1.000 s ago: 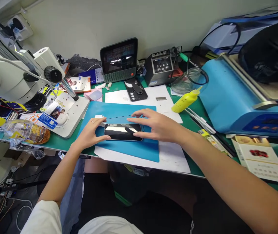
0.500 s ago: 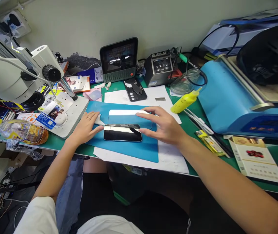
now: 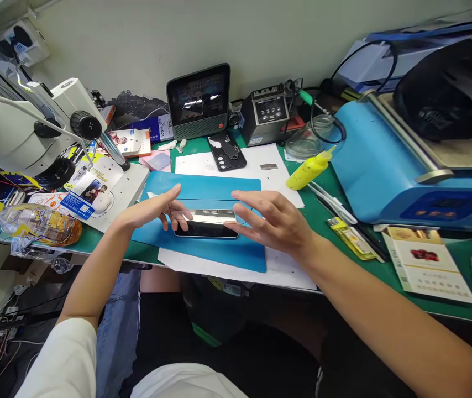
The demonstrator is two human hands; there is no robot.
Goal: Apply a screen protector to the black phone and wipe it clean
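A dark phone (image 3: pixel 206 229) lies on the blue mat (image 3: pixel 219 257), with a bright reflective band along its far side. Just behind it runs the thin dark outline of a clear sheet (image 3: pixel 206 199); whether it touches the mat, I cannot tell. My left hand (image 3: pixel 157 210) is at the phone's left end, thumb raised away from loosely bent, spread fingers. At the right end, my right hand (image 3: pixel 271 221) has its fingers apart, the lowest fingertip close to the phone's edge. Neither hand visibly grips anything, though contact at the fingertips is unclear.
To the left stand a microscope (image 3: pixel 56 132) and a bottle lying on its side (image 3: pixel 39 224). Behind the mat are a smart display (image 3: pixel 198 105) and a dark phone back (image 3: pixel 226 152). A yellow squeeze bottle (image 3: pixel 308 170), tweezers (image 3: pixel 333 202) and blue machine (image 3: pixel 389 171) are on the right.
My left hand has turned thumb-up and moved right over the phone's left end. My right hand has lowered slightly towards the phone. The white reflection on the clear sheet has gone.
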